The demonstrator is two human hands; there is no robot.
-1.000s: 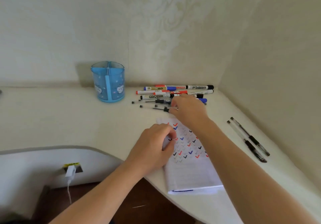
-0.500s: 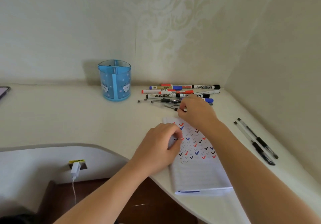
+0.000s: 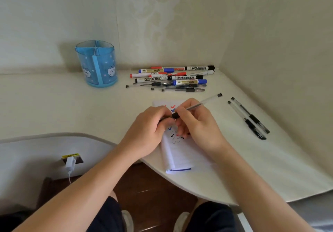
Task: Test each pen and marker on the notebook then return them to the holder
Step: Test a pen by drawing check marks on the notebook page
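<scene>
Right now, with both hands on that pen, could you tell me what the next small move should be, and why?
Probably uncap the pen: the left hand pinches its dark end, the right hand grips its barrel, and it hangs over the notebook with no tip showing.

I read "WHITEBOARD", upside down from my side, on one black marker (image 3: 153, 79). The notebook (image 3: 182, 152) carries red, blue and black tick marks. Other marker labels are illegible.
</scene>
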